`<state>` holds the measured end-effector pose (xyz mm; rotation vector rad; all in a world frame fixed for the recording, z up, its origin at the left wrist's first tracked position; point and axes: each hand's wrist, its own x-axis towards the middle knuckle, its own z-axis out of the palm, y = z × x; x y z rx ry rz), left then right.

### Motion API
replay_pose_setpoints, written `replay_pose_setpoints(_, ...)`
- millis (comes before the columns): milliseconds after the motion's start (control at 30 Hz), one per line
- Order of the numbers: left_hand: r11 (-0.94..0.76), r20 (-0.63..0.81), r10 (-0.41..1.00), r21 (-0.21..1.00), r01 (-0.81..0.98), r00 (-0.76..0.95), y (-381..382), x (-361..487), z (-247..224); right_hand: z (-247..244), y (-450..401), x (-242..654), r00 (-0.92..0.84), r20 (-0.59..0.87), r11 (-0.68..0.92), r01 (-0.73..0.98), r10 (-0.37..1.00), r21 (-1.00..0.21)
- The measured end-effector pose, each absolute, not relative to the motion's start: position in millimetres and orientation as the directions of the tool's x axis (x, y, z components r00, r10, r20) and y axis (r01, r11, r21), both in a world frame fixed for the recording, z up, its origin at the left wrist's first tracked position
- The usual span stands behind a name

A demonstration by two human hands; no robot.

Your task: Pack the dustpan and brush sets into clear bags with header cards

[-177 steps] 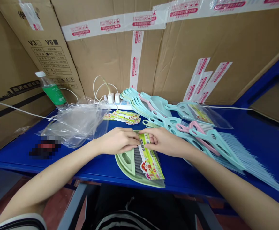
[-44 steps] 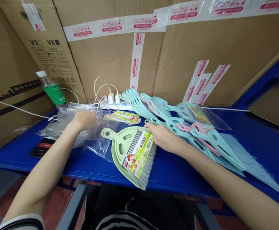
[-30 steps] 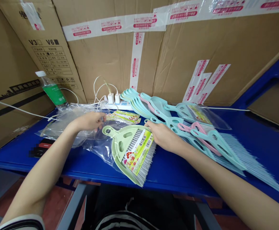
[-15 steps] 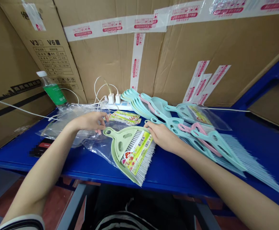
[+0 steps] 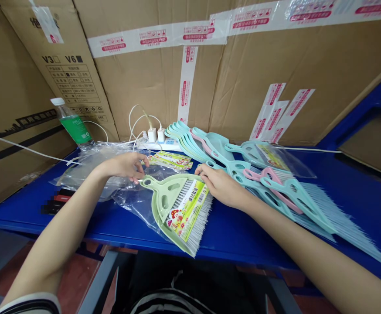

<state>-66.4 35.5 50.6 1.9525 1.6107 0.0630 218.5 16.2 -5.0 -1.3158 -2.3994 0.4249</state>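
At mid-table, near the front edge, the green pan (image 5: pixel 160 188) lies w/ its brush (image 5: pixel 201 224) on top, handle end toward the L side. Card (image 5: pixel 188 211) across the bristles reads 桌扫套装, w/ mushroom pic & barcode. R hand (image 5: pixel 215 181) is clamped on the pan's top corner by the card. L hand (image 5: pixel 130 167) is well apart from R, fingers curled at the handle tip; can't tell if they grip it or the film. Clear bag (image 5: pixel 133 203) lies partly under the pan.

Beyond: loose cards (image 5: pixel 171 159), same style, & a pile of clear bags (image 5: pixel 90 168), flat. Bottle (image 5: pixel 74 126) has a white cap & green label, text too small; tilted, by the box. Far R, a clear bag (image 5: pixel 300 165) holds a teal set (image 5: pixel 247 150) w/ its own card. Stacked pans (image 5: pixel 185 141), mostly teal, sit btwn the pwr strip (image 5: pixel 169 144) & teal brushes (image 5: pixel 321 209); one pink brush (image 5: pixel 284 189) among these. Box (image 5: pixel 76 78) at back L reads V3 & V6, V6 sq. filled in. Tape (image 5: pixel 187 83) on the cardboard (image 5: pixel 144 78) has red print, illegible.
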Motion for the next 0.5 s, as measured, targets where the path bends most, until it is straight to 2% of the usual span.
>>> replay_pose_setpoints(233,-0.197,-0.273,0.923,0.269,0.943,0.270,42.1,-65.6,37.5,-6.0,15.6,216.6,-0.475,0.196,0.512,0.752,0.858,-0.416)
replay_pose_setpoints(333,-0.167,-0.256,0.937,0.275,0.947,0.239,41.3,-64.2,35.0,-5.6,15.5,215.8,-0.484,0.196,0.519,0.743,0.853,-0.422)
replay_pose_setpoints(500,-0.130,-0.267,0.940,0.289,0.948,0.210,38.0,-58.4,38.2,-3.1,14.7,214.5,-0.515,0.101,0.503,0.745,0.851,-0.438)
